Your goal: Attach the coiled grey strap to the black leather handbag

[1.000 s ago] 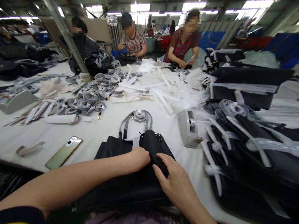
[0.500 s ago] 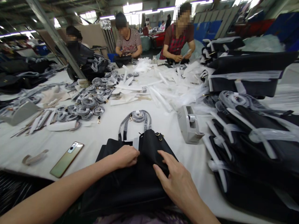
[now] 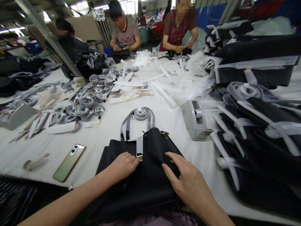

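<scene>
- Lying flat on the white table (image 3: 110,130), close in front of the person, is a black handbag (image 3: 145,188).
- Left hand (image 3: 122,164) is curled, fingertips pinching the gold buckle (image 3: 139,156) on the bag's front.
- Right hand (image 3: 190,185) is spread, fingers pressing the bag's folded flap.
- A phone (image 3: 69,162) lies to the left and a tape dispenser (image 3: 196,121) to the right.

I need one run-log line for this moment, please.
left hand: at gold buckle of black bag | right hand: flat on bag | phone: left of bag
</scene>
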{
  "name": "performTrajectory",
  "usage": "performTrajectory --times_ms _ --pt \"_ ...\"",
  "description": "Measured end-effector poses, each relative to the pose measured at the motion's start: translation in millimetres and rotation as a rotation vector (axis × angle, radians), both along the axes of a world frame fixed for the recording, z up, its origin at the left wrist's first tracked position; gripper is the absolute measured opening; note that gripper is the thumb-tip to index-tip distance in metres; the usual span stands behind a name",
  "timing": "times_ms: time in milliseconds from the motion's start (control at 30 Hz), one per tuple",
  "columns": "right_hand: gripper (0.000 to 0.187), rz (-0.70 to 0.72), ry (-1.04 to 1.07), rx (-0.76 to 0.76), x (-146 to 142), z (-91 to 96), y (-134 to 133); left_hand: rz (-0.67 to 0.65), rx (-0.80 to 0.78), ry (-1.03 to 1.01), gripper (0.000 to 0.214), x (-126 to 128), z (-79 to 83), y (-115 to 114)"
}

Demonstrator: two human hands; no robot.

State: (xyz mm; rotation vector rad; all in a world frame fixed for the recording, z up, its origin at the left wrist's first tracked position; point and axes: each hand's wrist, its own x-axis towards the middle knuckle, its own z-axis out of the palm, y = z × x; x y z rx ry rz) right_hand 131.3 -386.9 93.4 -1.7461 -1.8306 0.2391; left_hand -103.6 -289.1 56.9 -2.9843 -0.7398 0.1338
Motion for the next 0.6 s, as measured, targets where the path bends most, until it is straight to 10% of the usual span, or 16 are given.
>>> performTrajectory --times_ms 600 --pt "0.033 -0.035 -0.030 -0.015 -3 1.8 -4 -0.050 -0.083 0.209 0.018 42 10.0 3"
